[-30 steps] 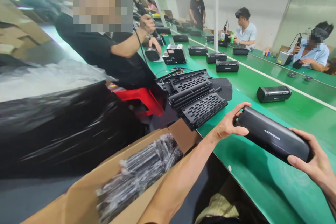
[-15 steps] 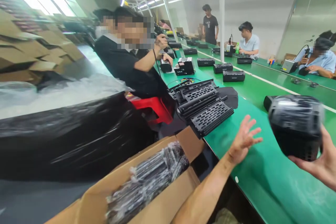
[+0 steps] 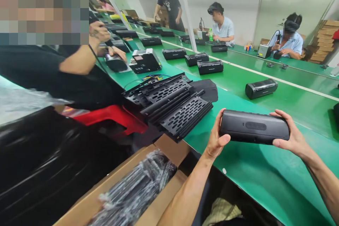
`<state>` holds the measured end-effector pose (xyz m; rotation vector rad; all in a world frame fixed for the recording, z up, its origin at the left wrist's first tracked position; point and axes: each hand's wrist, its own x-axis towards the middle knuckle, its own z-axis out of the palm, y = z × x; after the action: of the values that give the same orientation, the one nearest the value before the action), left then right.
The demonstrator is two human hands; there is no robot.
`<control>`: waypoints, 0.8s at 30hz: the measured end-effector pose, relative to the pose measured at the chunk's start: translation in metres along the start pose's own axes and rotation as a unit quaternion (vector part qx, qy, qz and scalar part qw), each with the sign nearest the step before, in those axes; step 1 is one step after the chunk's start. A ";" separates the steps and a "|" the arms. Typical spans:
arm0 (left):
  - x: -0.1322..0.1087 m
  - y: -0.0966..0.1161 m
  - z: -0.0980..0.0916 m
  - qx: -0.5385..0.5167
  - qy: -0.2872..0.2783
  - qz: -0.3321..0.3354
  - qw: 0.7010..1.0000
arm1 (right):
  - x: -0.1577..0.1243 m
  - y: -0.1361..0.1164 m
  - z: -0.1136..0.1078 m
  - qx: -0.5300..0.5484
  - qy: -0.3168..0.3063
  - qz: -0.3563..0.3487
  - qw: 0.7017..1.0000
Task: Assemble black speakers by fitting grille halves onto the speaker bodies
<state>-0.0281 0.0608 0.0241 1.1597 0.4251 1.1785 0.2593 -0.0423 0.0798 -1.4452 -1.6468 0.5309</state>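
Blk spkr point(image 3: 235, 127), oval btn panel point(image 3: 255, 126) showing

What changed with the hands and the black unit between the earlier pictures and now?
The left hand had let go half a second ago and has gripped the black unit again. The unit has been turned: its lettered face showed first, then one end, now a face with an oblong panel. The right hand holds it in all three pictures. The slotted panels and open carton stayed put.
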 end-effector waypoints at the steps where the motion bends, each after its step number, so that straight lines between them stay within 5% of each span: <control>1: 0.002 0.002 -0.003 0.018 -0.008 -0.009 1.000 | -0.003 0.003 0.003 0.030 0.015 0.018 0.999; 6: 0.007 0.017 -0.007 0.111 -0.044 -0.021 0.993 | -0.015 -0.004 0.013 0.027 0.054 0.041 0.997; 11: 0.002 0.018 0.002 0.125 -0.024 0.004 0.992 | -0.019 -0.010 0.010 0.021 0.069 0.020 0.997; 18: 0.004 0.002 0.000 0.110 -0.007 0.018 0.994 | -0.011 -0.014 0.001 0.031 0.002 0.060 0.998; 24: 0.000 0.024 -0.002 0.122 -0.016 0.035 0.992 | -0.018 -0.032 0.000 0.063 0.003 0.028 0.998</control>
<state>-0.0414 0.0604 0.0446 1.4136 0.5177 1.1904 0.2399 -0.0670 0.0991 -1.4013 -1.5442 0.6491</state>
